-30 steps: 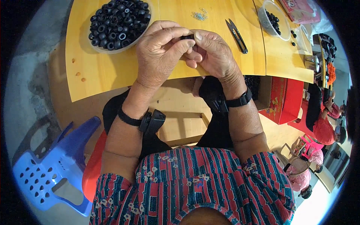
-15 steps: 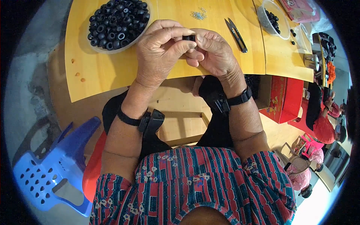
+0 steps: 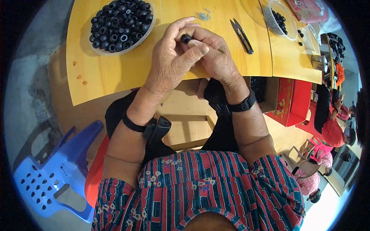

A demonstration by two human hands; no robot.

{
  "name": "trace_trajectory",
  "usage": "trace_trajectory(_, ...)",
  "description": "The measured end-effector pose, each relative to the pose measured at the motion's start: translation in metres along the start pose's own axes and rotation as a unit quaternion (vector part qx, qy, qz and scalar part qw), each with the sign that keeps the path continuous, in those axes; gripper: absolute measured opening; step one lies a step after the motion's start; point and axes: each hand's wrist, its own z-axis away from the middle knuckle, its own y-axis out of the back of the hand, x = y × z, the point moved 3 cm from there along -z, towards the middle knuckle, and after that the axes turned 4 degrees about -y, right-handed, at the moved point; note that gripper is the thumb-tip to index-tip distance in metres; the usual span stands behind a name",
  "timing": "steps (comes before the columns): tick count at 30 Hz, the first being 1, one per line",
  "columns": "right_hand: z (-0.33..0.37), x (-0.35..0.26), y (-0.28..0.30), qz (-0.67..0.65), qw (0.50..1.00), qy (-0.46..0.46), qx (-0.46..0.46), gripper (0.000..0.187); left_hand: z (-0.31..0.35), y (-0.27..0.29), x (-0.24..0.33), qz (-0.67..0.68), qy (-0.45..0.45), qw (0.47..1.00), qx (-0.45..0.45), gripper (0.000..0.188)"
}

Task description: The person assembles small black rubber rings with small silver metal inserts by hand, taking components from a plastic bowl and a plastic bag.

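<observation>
Over the near part of the yellow table, my two hands meet. A small round black plastic cap point(image 3: 185, 38) with a hollow end sits between the thumb and forefinger of my right hand point(image 3: 216, 56). My left hand point(image 3: 169, 52) lies close against it, fingers stretched out past the cap and apart from the thumb. The left thumb crosses over the right thumb; its underside is hidden. Left of my hands stands a clear round tub point(image 3: 155, 20) heaped with black caps point(image 3: 119, 23). Beyond my fingers lies a small pile of shiny clear bits point(image 3: 203, 15).
Black thread snips point(image 3: 242, 36) lie on the table point(image 3: 177, 7) to the right. Farther right are a second tub point(image 3: 269, 24) with fewer black pieces and a metal cup point(image 3: 319, 62). A red box point(image 3: 289, 102) stands below the edge, a blue plastic chair point(image 3: 50, 181) at left.
The cap has shifted left and turned, showing its rounded side and hollow. My left fingers have opened from their pinch, and its thumb now lies over my right thumb.
</observation>
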Motion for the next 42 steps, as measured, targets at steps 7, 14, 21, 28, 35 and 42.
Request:
trace_trajectory(7,0.001,0.008,0.007,0.13,0.986,0.093,0.053,0.027,0.001,-0.006,-0.01,0.093,-0.054,0.994,0.026,0.04)
trace_trajectory(14,0.003,0.009,0.007,0.161,0.981,0.085,0.071,0.022,0.003,-0.008,-0.011,0.088,-0.05,0.994,0.044,0.036)
trace_trajectory(21,0.004,0.005,0.002,0.072,0.994,0.036,0.079,0.019,0.001,-0.007,-0.006,0.059,-0.062,0.995,0.06,0.034)
trace_trajectory(28,0.002,0.0,0.013,-0.245,0.962,-0.05,-0.105,0.031,0.002,-0.009,0.007,0.134,0.006,0.991,0.016,0.033)
trace_trajectory(35,0.004,-0.002,0.016,-0.248,0.96,-0.045,-0.125,0.034,0.003,-0.009,0.004,0.175,-0.002,0.984,0.001,0.033)
trace_trajectory(42,0.003,-0.006,0.012,-0.252,0.956,-0.044,-0.14,0.036,0.001,-0.007,0.007,0.166,-0.017,0.986,0.005,0.034)
